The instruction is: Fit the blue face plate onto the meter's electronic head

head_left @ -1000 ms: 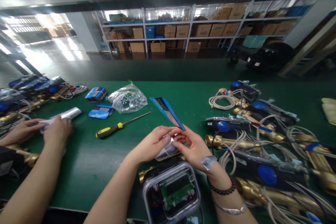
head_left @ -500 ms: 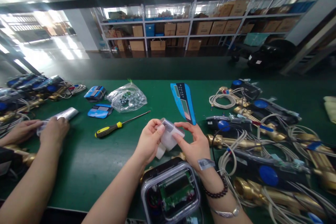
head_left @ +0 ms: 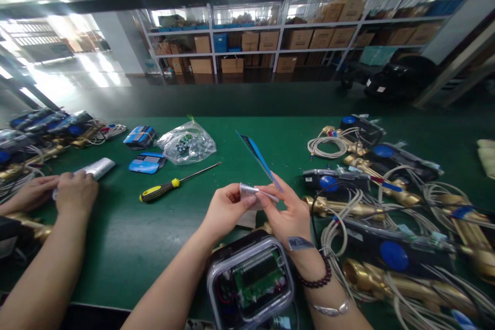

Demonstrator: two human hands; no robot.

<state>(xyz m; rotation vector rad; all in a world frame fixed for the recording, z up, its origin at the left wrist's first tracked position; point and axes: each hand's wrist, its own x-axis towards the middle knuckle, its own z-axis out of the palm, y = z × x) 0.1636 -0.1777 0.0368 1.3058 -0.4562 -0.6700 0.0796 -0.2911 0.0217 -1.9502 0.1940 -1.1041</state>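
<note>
A curled strip of silvery-white label sheet (head_left: 248, 190) is pinched between the fingertips of my left hand (head_left: 226, 209) and my right hand (head_left: 286, 211). My right hand also holds a blue-and-black panel sticker (head_left: 258, 157), which rises from between its fingers and is seen nearly edge-on. A small silver label (head_left: 299, 243) is stuck to my right wrist. Just below both hands sits a meter housing (head_left: 251, 278) with a clear-rimmed window over a green circuit board. A pale piece (head_left: 246, 219) lies partly hidden under my fingers.
A yellow-black screwdriver (head_left: 160, 191), a blue panel sticker (head_left: 147, 163), a banded sticker stack (head_left: 139, 137) and a bag of small parts (head_left: 187, 143) lie ahead. Brass meters with cables (head_left: 363, 206) crowd the right. At left, a co-worker's hands (head_left: 75, 193) hold a silvery roll (head_left: 98, 168).
The label sheet has tilted from facing me to nearly edge-on. The blue panel sticker has swung leftward and turned edge-on with my right hand. The co-worker's hands shifted slightly.
</note>
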